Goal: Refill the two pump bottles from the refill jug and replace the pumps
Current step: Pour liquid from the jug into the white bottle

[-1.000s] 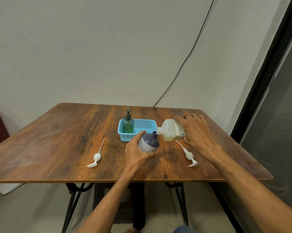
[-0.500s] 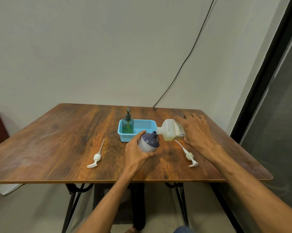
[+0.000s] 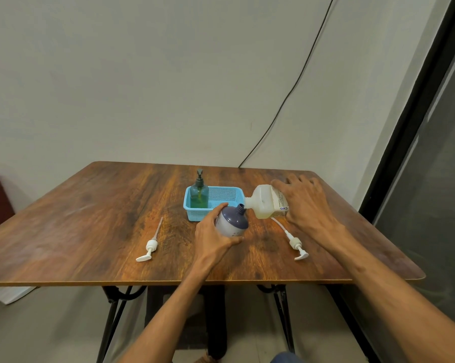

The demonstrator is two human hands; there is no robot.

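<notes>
Pour step at worktop [image 3: 90, 218] centre: L hand [image 3: 215, 244] grips tilted round purple-shouldered plastic bottle [image 3: 233, 222]; R hand [image 3: 307, 205] wraps translucent white plastic refill jug [image 3: 264, 201], spout at bottle neck. Jug prob. weighty, slick w/ soap: hold round body, not neck.

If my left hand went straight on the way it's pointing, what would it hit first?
Probably the blue basket. The left hand, gripping the purple bottle, points away from you toward the basket's near wall, though the gap between them is hard to judge.
</notes>
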